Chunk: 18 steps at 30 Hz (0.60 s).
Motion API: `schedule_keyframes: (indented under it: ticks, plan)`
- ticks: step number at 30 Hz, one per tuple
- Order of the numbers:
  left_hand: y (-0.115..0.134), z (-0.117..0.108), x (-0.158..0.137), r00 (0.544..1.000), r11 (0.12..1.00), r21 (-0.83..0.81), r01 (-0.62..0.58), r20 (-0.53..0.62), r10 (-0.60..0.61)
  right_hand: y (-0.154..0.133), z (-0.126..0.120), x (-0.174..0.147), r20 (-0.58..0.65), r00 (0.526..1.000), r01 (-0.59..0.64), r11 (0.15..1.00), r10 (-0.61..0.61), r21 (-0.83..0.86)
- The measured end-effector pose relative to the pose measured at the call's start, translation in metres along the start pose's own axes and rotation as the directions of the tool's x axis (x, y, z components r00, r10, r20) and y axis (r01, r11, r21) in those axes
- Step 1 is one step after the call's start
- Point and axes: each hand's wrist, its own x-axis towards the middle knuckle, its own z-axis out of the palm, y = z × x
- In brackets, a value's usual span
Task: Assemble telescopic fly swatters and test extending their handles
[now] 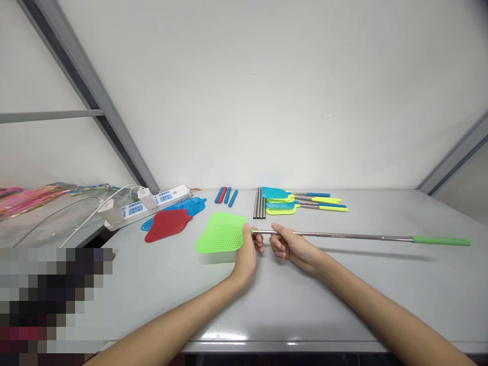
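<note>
A fly swatter with a light green perforated head (224, 234) is held just above the table by both my hands. Its metal shaft (343, 235) is drawn out long to the right and ends in a green grip (441, 241). My left hand (248, 249) is closed where the head meets the shaft, thumb on the base of the head. Close beside it, my right hand (287, 245) is closed around the shaft, thumb along the top. The swatter's shadow falls on the table below it.
Finished-looking swatters (280, 207) lie stacked at the back, beside several metal tubes (260, 206) and loose blue and red grips (231, 198). Red (168, 225) and blue swatter heads (196, 205) lie left, near a power strip (171, 197) with plugs. The grey table (305, 310) has a front edge.
</note>
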Motion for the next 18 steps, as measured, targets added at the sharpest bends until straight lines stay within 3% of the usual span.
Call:
schedule_keyframes:
  ticks: [4, 9, 18]
  plan:
    - [-0.0026, -0.0035, -0.0002, 0.999, 0.981, 0.192, -0.034, 0.007, 0.034, -0.0037, -0.0019, -0.0011, 0.049, 0.998, -0.030, 0.998, 0.028, 0.054]
    - [-0.0036, -0.0059, -0.0002, 0.999, 0.954, 0.300, -0.027, -0.016, 0.034, -0.0021, -0.0031, -0.0006, 0.104, 0.994, -0.013, 1.000, 0.012, 0.014]
    - [-0.0052, -0.0066, 0.0002, 0.998, 0.956, 0.294, -0.004, -0.058, 0.022, 0.0003, -0.0018, -0.0011, 0.098, 0.995, 0.007, 0.999, -0.003, -0.040]
